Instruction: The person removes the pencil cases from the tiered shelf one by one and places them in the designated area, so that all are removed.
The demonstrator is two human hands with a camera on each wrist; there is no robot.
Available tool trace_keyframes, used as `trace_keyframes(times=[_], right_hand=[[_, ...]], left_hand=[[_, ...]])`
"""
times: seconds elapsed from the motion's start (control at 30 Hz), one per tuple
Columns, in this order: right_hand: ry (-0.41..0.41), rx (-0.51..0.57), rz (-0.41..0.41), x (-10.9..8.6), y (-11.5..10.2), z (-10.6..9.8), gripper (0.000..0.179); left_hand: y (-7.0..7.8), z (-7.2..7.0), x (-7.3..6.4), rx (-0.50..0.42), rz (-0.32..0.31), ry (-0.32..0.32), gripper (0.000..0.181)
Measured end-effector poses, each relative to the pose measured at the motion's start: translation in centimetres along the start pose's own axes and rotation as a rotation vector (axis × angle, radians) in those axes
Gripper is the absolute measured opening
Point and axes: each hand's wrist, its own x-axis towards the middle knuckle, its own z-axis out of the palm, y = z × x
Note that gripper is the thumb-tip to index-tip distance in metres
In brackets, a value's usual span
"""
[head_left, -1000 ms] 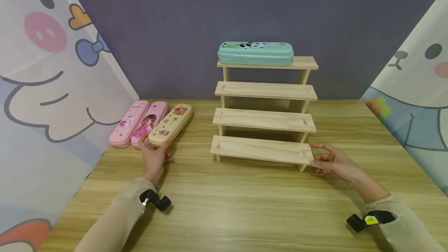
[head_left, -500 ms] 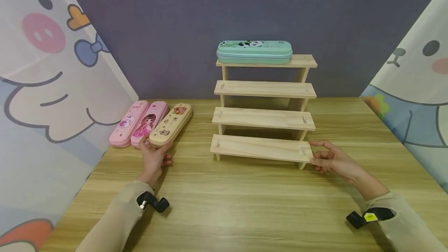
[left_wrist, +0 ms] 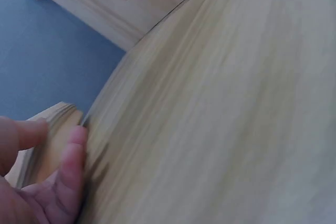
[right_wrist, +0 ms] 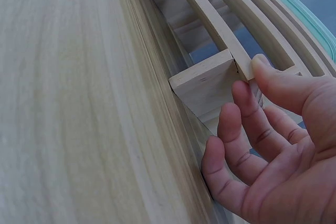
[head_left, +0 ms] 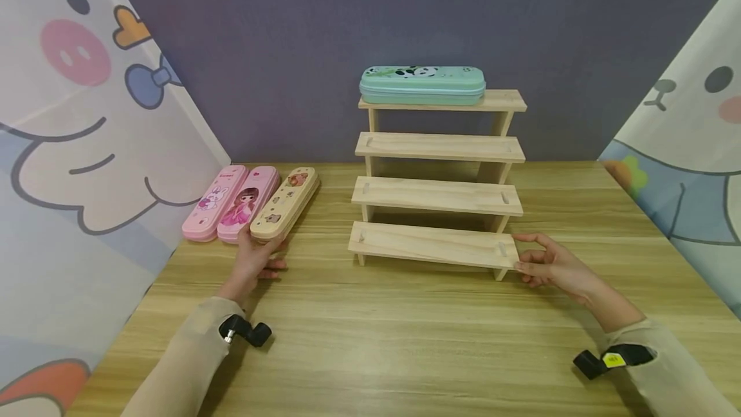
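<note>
My left hand grips the near end of a cream pencil case with small animal pictures, which lies slanted on the table. In the left wrist view the thumb and fingers sit on either side of the cream case. With thumb and fingers, my right hand pinches the right end of the lowest step of a wooden tiered rack. The right wrist view shows the thumb on the step's corner. A mint green panda pencil case rests on the rack's top step.
Two pink pencil cases lie side by side left of the cream one: one with a doll, one with a rabbit. A dark wall stands behind the wooden table. Cartoon-printed panels flank both sides.
The cream case has shifted slightly and turned, uncovering more of the doll case beside it. My left wrist has swung a little left. The right hand keeps its place on the rack.
</note>
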Motion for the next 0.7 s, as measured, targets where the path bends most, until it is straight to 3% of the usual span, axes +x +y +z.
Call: trace_keyframes(times=[0.27,0.7], right_hand=[[0.01,-0.016,0.015,0.0,-0.1,0.0,0.047],[0.008,-0.017,0.014,0.0,-0.2,0.1,0.048]], left_hand=[[0.2,-0.8,0.0,0.07,0.02,-0.044,0.079],[1.0,-1.6,-0.2,0.04,0.023,-0.043,0.081]])
